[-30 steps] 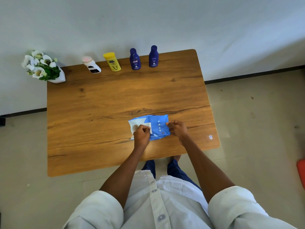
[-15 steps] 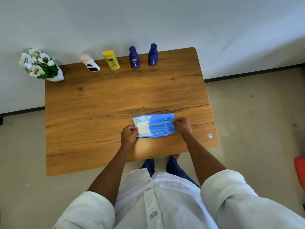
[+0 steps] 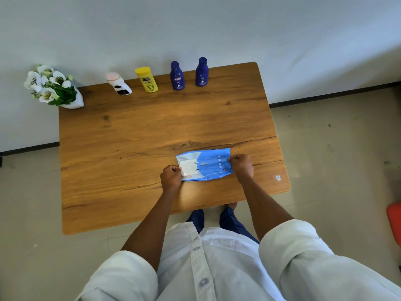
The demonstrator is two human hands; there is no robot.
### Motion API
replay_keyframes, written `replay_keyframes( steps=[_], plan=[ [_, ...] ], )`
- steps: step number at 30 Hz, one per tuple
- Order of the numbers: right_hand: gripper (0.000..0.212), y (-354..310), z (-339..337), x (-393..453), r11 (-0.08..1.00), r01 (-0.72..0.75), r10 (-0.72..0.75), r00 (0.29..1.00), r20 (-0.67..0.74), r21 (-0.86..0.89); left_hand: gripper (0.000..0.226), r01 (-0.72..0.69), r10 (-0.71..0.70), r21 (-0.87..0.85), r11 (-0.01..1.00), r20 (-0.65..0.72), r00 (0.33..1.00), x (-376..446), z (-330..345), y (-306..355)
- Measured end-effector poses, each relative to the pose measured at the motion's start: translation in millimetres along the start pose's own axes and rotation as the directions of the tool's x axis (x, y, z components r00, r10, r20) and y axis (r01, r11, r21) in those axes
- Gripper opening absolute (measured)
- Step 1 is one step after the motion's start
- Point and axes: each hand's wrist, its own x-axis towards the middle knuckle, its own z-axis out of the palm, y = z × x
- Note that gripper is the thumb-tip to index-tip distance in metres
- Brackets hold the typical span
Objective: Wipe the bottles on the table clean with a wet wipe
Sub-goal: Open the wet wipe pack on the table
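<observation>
A blue wet wipe pack (image 3: pixel 208 166) lies flat near the front of the wooden table (image 3: pixel 134 135). My left hand (image 3: pixel 171 177) pinches the white flap at the pack's left end. My right hand (image 3: pixel 240 166) grips the pack's right end. Along the table's far edge stand several bottles: a white bottle with a pink cap (image 3: pixel 119 84), a yellow bottle (image 3: pixel 147 79), a dark blue bottle (image 3: pixel 177 76) and a second dark blue bottle (image 3: pixel 201 72).
A white vase of white flowers (image 3: pixel 54 86) stands at the table's far left corner. A small sticker (image 3: pixel 278 177) marks the front right corner. The wall runs right behind the bottles. Something red (image 3: pixel 395 222) sits on the floor at the right.
My left hand has slid from the top of the pack to its left end, uncovering the white flap. The pack now lies straighter and slightly further right.
</observation>
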Motion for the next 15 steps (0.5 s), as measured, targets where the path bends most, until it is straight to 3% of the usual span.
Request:
replay_keyframes(
  steps=[3,5,7,9,11,13,15],
  plan=[
    [0.022,-3,0,-1,1.000,0.004,-0.004,1.000,-0.002,-0.013,0.016,-0.050,0.052,0.089,0.995,-0.022,0.998,-4,3,1],
    [0.031,-7,-1,-6,0.998,0.038,-0.040,0.999,-0.031,-0.055,0.015,-0.211,0.217,0.168,0.963,-0.013,0.976,-5,3,-1],
    [0.037,-6,1,-13,0.976,0.174,-0.185,0.980,-0.079,-0.132,0.026,-0.411,0.428,0.351,0.841,0.032,0.903,-5,0,-6],
    [0.036,3,8,-20,0.877,0.414,-0.440,0.896,-0.062,-0.243,0.032,-0.596,0.626,0.548,0.587,0.159,0.763,-1,1,-13],
    [0.035,14,19,-27,0.715,0.604,-0.635,0.772,0.032,-0.352,0.038,-0.693,0.722,0.604,0.395,0.262,0.640,0,1,-16],
    [0.036,22,28,-32,0.601,0.677,-0.710,0.696,0.104,-0.424,0.037,-0.731,0.748,0.575,0.368,0.285,0.600,-5,2,-14],
    [0.037,25,35,-40,0.555,0.697,-0.729,0.670,0.138,-0.454,0.022,-0.742,0.754,0.517,0.426,0.250,0.607,-9,2,-11]
  ],
)
